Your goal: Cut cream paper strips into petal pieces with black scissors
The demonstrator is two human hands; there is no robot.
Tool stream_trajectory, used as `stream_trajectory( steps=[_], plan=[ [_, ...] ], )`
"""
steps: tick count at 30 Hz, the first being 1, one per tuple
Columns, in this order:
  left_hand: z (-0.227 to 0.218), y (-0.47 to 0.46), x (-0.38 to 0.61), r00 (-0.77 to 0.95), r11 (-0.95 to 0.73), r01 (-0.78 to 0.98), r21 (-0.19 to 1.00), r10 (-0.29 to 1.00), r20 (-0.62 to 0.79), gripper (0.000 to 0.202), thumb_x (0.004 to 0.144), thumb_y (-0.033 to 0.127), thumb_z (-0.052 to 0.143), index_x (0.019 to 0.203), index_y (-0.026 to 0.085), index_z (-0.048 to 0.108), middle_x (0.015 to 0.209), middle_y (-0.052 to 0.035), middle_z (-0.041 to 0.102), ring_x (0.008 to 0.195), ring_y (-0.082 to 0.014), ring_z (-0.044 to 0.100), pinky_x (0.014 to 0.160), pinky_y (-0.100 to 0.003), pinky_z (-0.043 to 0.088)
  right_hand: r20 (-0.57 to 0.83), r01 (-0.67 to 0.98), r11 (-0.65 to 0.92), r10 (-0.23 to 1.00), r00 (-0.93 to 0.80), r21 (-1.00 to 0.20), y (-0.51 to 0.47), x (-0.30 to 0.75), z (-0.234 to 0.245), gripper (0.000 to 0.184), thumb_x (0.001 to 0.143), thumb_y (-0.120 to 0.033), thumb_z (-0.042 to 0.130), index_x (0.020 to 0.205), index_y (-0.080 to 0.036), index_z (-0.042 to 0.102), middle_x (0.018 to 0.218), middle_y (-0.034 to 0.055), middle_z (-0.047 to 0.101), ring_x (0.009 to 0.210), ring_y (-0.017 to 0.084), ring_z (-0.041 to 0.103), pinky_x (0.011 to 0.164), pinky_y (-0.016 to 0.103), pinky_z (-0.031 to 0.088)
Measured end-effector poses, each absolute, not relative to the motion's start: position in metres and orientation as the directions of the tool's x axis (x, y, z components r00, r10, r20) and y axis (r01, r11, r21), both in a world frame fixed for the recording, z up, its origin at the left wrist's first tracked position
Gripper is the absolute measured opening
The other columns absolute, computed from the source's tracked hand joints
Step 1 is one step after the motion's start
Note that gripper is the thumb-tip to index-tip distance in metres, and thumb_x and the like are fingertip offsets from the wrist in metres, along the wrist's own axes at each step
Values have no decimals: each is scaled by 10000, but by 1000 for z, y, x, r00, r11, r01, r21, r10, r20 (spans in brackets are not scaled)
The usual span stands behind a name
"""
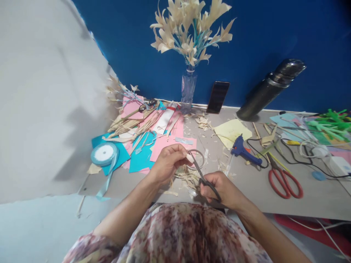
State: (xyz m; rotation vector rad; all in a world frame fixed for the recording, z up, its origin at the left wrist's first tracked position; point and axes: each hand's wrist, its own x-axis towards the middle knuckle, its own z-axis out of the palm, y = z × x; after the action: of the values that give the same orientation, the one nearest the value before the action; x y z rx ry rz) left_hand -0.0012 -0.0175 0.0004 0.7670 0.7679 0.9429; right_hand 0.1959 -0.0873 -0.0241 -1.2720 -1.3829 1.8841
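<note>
Between thumb and fingers, my left hand [169,162] pinches a small pale strip [189,157], perhaps dried husk. My right hand [221,188] grips dark-handled scissors [197,167], whose blades point up and left and meet the strip at the left fingertips. Whether the blades are apart cannot be made out. Behind the blades a ring-shaped roll [201,155] lies on the table. Shredded pale scraps [186,177] are heaped below my hands. Pink paper [156,148] lies just beyond my left hand.
Dried husks [123,126] and a ribbon spool [104,153] lie left. A bottle [188,91] of husk flowers [189,29], a phone [218,96] and a leaning flask [263,95] stand at the wall. Right are a glue gun [245,151], red-handled scissors [283,180] and cables [296,160].
</note>
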Motion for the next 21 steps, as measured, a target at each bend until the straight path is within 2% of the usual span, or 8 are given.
stream_trajectory(
  steps=[8,15,21],
  plan=[
    [3,-16,-4,407,381,-360,851,885,-224,105,710,165,702,664,122,618,634,-21,645,580,-145,647,620,-269,541,-407,163,-375,798,-444,-913,-88,196,-25,429,696,-508,771,576,-158,555,456,-32,526,413,74,373,397,196,234],
    [3,-14,-9,440,415,-302,858,859,-261,127,681,178,723,645,122,614,672,-33,664,578,-137,642,631,-265,534,-394,190,-347,767,-506,-919,-87,204,-24,461,734,-521,747,544,-155,541,449,-29,518,404,63,346,397,202,206],
    [2,-15,-9,482,511,-320,798,813,-327,125,711,210,713,679,130,622,640,-36,664,587,-128,630,603,-233,495,-320,185,-262,825,-466,-947,-80,206,-14,450,752,-569,709,652,-145,593,559,2,583,512,103,463,481,206,331]
  ],
)
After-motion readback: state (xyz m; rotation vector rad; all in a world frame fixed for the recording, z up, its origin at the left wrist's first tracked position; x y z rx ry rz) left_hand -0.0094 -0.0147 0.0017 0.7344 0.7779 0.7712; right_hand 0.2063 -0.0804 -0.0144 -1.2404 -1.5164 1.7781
